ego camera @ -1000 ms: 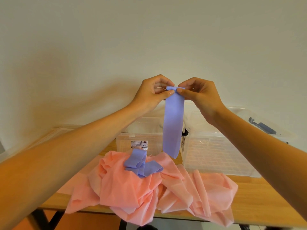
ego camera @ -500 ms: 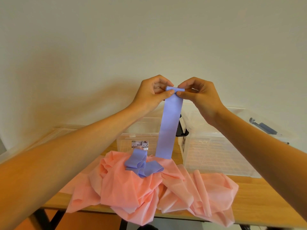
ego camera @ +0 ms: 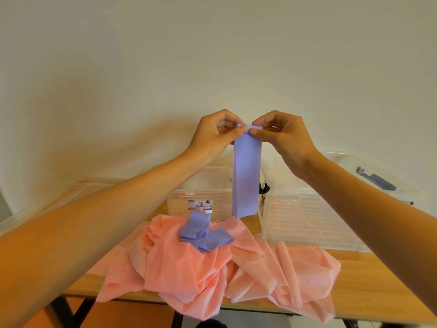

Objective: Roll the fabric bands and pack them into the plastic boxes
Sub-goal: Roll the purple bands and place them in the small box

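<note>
We record both hands raised in front of the wall, well above the table. The left hand (ego camera: pixel 216 134) has its fingers curled, and its thumb and forefinger pinch the top left corner of a purple band (ego camera: pixel 246 176). The right hand (ego camera: pixel 281 136) is curled in the same way and pinches the top right corner of that band. The two thumbs nearly meet at the top edge, where a short length of the band is turned over into a small fold. We cannot tell how many turns that fold holds. The rest of the band hangs straight down, with its lower end free in front of the two boxes.

On the wooden table (ego camera: pixel 369 268) we note a crumpled heap of pink fabric (ego camera: pixel 189 268), part of it draping over the near edge. A second purple band (ego camera: pixel 204 235) lies loosely folded on top of that heap. Behind the heap two clear plastic boxes stand side by side. The left box (ego camera: pixel 179 200) bears a small printed label (ego camera: pixel 200 205). The right box (ego camera: pixel 307 216) has a black latch (ego camera: pixel 263 188) on the side facing its neighbour. A clear lid (ego camera: pixel 71 192) lies at the table's far left. A dark blue object (ego camera: pixel 378 179) lies at the far right behind the right box; we cannot identify it. The room behind is a plain pale wall (ego camera: pixel 212 55).
</note>
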`<act>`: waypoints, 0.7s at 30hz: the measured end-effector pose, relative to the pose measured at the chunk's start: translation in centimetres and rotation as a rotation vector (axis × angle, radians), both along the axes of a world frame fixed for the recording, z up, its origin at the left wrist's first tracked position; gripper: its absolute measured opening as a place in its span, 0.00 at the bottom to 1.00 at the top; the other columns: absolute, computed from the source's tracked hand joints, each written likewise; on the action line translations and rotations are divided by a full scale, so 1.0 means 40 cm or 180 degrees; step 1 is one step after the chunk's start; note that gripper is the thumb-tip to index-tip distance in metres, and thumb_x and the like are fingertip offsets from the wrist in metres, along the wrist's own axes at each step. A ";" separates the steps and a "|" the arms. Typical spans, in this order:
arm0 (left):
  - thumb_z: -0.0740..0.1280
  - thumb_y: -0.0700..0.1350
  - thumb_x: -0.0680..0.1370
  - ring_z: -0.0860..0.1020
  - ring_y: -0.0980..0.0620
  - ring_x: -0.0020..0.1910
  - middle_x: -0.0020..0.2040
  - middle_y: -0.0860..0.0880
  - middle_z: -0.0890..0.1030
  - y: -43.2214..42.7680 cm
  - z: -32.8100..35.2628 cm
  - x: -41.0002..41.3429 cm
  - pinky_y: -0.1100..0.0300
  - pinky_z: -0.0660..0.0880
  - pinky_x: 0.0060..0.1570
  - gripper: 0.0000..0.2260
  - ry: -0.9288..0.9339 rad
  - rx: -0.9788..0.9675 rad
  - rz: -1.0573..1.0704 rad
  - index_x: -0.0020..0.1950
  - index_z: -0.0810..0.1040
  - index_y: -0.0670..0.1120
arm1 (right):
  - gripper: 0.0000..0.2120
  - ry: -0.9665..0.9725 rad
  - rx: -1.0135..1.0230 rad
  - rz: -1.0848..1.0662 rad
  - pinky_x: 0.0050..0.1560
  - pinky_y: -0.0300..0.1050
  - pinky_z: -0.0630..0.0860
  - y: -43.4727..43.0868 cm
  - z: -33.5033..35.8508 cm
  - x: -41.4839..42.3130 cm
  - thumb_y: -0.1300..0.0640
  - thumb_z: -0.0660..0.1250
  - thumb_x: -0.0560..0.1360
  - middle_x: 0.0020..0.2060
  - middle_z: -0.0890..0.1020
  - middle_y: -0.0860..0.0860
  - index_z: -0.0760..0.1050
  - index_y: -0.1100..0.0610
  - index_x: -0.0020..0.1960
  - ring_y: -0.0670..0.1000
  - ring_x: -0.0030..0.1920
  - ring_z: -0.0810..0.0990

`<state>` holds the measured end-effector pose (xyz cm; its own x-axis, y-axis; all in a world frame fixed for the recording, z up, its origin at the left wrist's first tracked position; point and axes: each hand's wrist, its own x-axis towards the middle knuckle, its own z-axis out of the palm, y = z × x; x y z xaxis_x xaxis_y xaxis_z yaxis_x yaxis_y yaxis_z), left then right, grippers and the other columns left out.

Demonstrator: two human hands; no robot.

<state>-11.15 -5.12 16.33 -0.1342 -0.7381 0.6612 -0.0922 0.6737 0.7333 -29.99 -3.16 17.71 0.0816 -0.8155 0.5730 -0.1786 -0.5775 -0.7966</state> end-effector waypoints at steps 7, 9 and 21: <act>0.74 0.33 0.75 0.82 0.50 0.47 0.49 0.41 0.82 0.008 0.010 0.003 0.64 0.78 0.48 0.08 -0.0040 -0.0136 -0.0023 0.53 0.79 0.36 | 0.07 -0.0059 0.0088 0.0064 0.54 0.53 0.84 -0.005 -0.002 -0.003 0.63 0.74 0.76 0.49 0.83 0.66 0.81 0.63 0.52 0.59 0.48 0.85; 0.74 0.34 0.75 0.82 0.48 0.48 0.50 0.40 0.83 0.007 0.010 0.004 0.62 0.79 0.50 0.08 -0.0063 -0.0166 -0.0013 0.53 0.79 0.37 | 0.05 -0.0066 0.0119 0.0108 0.54 0.52 0.83 -0.004 -0.002 -0.002 0.62 0.74 0.77 0.47 0.84 0.64 0.81 0.63 0.51 0.57 0.48 0.85; 0.72 0.38 0.78 0.84 0.52 0.45 0.50 0.38 0.85 0.005 0.007 0.003 0.62 0.80 0.44 0.08 -0.0041 0.0021 -0.0106 0.54 0.79 0.36 | 0.04 -0.0017 -0.0014 0.0116 0.51 0.44 0.81 0.004 0.003 0.002 0.65 0.75 0.75 0.46 0.85 0.59 0.82 0.61 0.48 0.54 0.48 0.85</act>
